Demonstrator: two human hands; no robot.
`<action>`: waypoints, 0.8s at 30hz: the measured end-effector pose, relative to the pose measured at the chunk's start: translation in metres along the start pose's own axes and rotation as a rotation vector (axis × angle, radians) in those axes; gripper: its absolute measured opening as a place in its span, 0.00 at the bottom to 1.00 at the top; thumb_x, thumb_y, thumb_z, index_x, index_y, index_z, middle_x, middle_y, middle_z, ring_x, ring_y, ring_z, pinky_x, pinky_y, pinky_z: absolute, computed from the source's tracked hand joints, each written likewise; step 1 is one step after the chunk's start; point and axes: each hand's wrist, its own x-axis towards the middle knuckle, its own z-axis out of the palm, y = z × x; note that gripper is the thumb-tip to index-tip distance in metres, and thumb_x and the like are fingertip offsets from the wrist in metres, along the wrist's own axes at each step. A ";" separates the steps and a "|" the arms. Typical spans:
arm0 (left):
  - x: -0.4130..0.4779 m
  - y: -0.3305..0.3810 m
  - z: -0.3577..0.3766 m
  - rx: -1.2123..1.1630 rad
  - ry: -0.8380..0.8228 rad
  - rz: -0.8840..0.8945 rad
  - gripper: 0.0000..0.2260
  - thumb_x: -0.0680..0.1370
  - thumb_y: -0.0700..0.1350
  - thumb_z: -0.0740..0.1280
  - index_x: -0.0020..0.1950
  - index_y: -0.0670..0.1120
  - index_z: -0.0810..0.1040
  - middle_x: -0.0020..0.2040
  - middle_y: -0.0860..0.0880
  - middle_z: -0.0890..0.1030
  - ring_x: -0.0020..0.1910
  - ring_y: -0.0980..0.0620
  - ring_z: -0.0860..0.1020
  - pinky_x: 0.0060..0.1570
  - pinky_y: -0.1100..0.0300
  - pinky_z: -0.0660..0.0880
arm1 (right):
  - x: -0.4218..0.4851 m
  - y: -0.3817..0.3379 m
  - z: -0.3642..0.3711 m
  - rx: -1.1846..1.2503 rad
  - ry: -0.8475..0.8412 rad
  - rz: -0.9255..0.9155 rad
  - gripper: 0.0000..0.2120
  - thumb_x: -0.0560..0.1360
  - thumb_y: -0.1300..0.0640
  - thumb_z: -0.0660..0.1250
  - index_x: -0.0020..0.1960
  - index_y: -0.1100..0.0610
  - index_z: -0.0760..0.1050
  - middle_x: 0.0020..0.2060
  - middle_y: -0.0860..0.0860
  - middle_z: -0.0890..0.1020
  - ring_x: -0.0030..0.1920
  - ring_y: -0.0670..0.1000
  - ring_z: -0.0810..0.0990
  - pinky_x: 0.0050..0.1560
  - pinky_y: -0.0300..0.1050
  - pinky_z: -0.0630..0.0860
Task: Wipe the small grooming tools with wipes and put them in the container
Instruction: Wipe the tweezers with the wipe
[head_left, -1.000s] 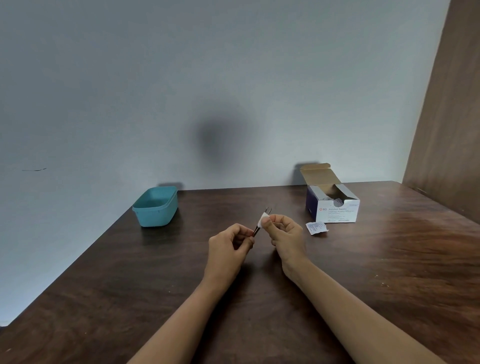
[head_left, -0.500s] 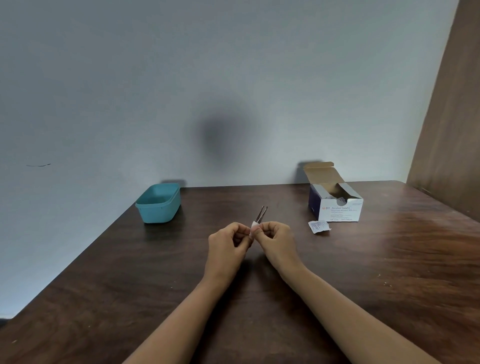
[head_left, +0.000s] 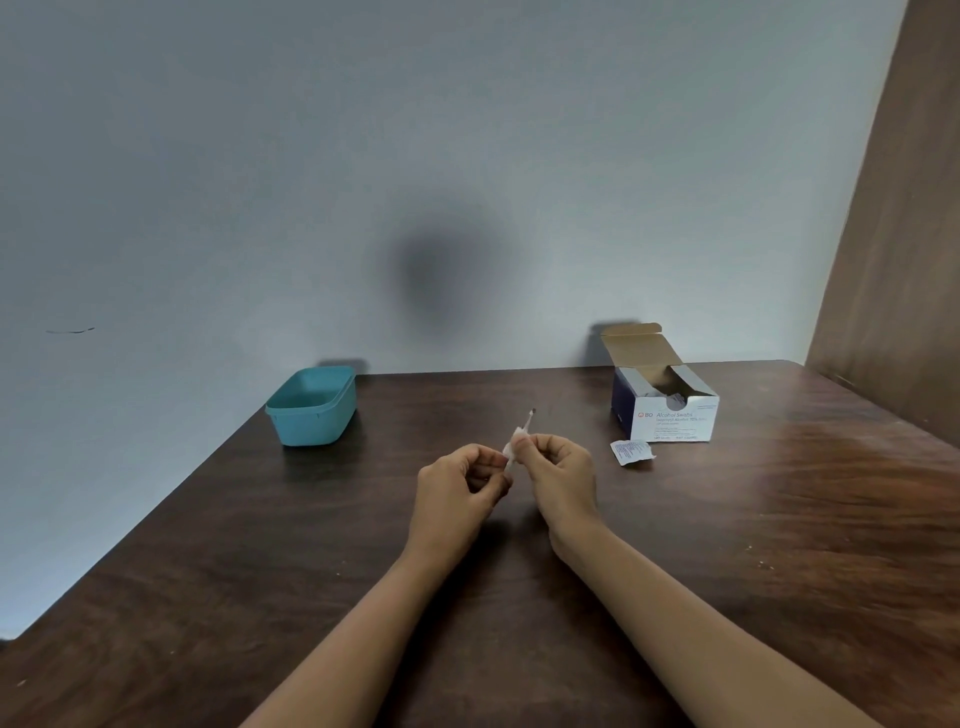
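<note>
Centrally above the bench (head_left: 753, 530), a slim grooming tool (head_left: 529, 419) is gripped at its lower end by the left hand (head_left: 457, 486), and a white wipe (head_left: 516, 448) is pinched around it by the right hand (head_left: 560, 475).

Curled, side by side: left hand (head_left: 457, 486), right hand (head_left: 560, 474).

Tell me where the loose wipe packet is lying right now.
In the head view, the wipe packet lies on the table right of centre, just in front of the open alcohol swab box and to the right of the right hand.
</note>
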 end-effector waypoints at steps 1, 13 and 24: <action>-0.001 0.001 0.001 0.018 -0.008 0.004 0.05 0.72 0.41 0.73 0.47 0.48 0.83 0.38 0.54 0.84 0.38 0.60 0.82 0.44 0.64 0.80 | 0.001 -0.001 -0.001 0.032 0.026 0.011 0.10 0.75 0.53 0.69 0.38 0.56 0.82 0.34 0.51 0.84 0.36 0.45 0.78 0.41 0.40 0.74; -0.004 0.004 0.002 0.048 -0.014 0.039 0.06 0.73 0.39 0.73 0.49 0.45 0.82 0.40 0.54 0.84 0.40 0.63 0.81 0.46 0.70 0.77 | 0.000 0.002 -0.002 -0.122 -0.040 -0.073 0.15 0.77 0.50 0.66 0.37 0.57 0.82 0.31 0.54 0.83 0.32 0.44 0.77 0.38 0.41 0.73; -0.004 0.003 0.000 0.014 0.030 0.044 0.06 0.73 0.38 0.72 0.49 0.43 0.80 0.38 0.56 0.82 0.40 0.66 0.80 0.41 0.75 0.74 | 0.003 0.006 -0.001 -0.239 -0.168 -0.124 0.19 0.77 0.48 0.66 0.33 0.58 0.81 0.28 0.51 0.82 0.32 0.48 0.79 0.41 0.49 0.76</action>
